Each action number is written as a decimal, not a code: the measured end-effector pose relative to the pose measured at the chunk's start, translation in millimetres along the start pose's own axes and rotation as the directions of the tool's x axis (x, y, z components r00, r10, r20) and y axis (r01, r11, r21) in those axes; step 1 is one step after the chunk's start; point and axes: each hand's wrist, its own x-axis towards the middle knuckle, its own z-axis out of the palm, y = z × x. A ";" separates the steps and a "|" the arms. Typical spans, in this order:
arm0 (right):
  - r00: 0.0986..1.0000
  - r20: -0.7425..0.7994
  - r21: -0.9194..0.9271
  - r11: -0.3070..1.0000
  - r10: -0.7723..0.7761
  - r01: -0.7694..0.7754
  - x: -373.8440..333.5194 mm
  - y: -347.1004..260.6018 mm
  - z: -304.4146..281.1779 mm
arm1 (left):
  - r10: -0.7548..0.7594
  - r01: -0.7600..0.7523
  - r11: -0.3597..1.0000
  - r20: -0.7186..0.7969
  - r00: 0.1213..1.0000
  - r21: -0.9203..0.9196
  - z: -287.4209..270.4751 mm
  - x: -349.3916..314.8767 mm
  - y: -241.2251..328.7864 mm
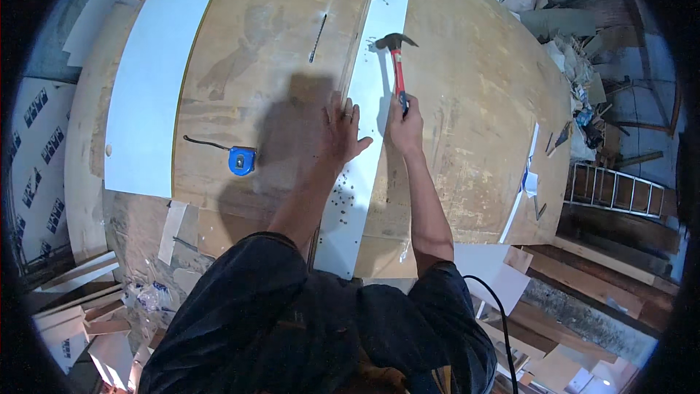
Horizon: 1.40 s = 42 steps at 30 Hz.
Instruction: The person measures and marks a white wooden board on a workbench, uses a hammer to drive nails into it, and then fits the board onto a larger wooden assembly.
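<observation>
My right hand (407, 128) is closed round the red and dark handle of a claw hammer (398, 66). The dark hammer head is up over the long white strip (364, 102). My left hand (341, 131) lies with fingers and thumb stretched out across the strip's left edge, where a thin wooden edge (350, 69) runs alongside. Small dark pieces (343, 201), too small to name, are scattered on the strip below my left hand. More of these lie toward its far end.
A blue tape measure (242, 161) rests to the left, with a dark strap. Farther up is a thin dark rod (318, 38). A wide white panel (157, 66) covers the left of the wooden tabletop (467, 131). Beyond its right edge are a ladder (616, 188) and scrap.
</observation>
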 end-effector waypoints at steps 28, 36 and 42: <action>0.895 0.212 0.476 0.759 0.392 -0.445 -43.6 53.9 5.3 | -0.011 0.012 0.993 -0.007 1.000 0.121 -12.9 -1.0 -11.2; 0.751 0.474 0.589 0.468 0.460 -0.659 -21.6 71.1 -5.0 | -0.026 0.012 0.985 0.076 0.997 0.170 -18.3 6.8 2.2; 0.759 0.462 0.609 0.458 0.459 -0.648 -34.1 59.6 -4.6 | -0.025 0.019 0.988 0.039 0.999 0.154 -11.5 9.5 -2.4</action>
